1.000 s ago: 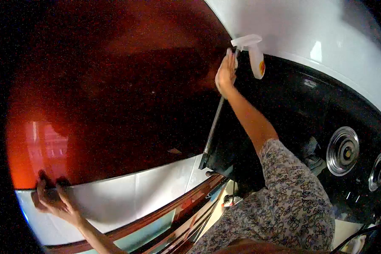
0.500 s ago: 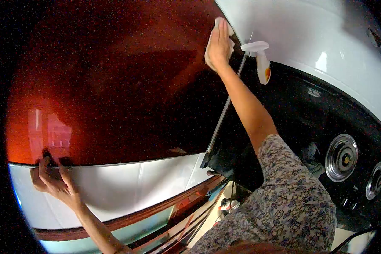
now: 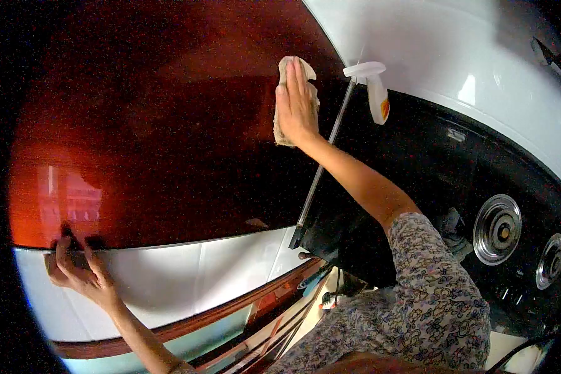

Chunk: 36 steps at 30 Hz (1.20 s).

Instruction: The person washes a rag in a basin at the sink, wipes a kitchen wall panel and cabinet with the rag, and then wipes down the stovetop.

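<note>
Right hand point(image 3: 299, 112) over cloth point(image 3: 283, 131); left hand point(image 3: 84, 275) well apart.

Glossy red surface point(image 3: 168, 131): pale cloth point(image 3: 280, 128). Black cooktop point(image 3: 411, 149): two metal burners point(image 3: 497, 229), spray bottle point(image 3: 376, 100), dim grey bundle point(image 3: 459, 240), perhaps cloth.

Head-worn view, forward and down (close)

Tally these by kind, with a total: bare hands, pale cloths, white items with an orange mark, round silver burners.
Bare hands: 2
Pale cloth: 1
White item with an orange mark: 1
Round silver burners: 2
Total: 6
</note>
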Each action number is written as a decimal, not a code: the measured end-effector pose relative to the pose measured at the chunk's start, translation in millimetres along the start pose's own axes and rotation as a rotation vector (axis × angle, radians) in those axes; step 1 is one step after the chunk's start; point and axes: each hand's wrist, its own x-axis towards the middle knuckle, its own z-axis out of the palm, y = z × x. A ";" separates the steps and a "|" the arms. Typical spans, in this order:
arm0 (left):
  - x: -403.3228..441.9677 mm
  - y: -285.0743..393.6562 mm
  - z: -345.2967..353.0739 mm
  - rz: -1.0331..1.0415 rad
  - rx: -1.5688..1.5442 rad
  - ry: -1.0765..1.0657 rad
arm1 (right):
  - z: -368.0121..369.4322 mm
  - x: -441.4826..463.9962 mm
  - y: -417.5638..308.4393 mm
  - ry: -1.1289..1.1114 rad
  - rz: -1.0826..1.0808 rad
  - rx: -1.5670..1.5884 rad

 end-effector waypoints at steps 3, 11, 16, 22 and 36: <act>0.8 0.6 0.1 0.020 0.034 -0.030 | -0.1 38.9 15.4 0.080 0.158 0.278; 4.0 5.4 0.5 0.006 -0.055 0.012 | -5.2 29.2 -0.5 0.050 0.210 0.132; 1.6 -1.7 -2.2 -0.002 -0.002 0.008 | -7.6 44.9 -10.4 0.060 0.363 0.290; 4.9 0.7 -3.4 0.000 0.033 0.026 | -26.1 57.6 -102.5 0.218 -0.402 0.033; 8.7 12.9 -5.1 -0.029 -0.014 0.017 | -32.5 64.1 -84.8 0.005 -0.115 0.008</act>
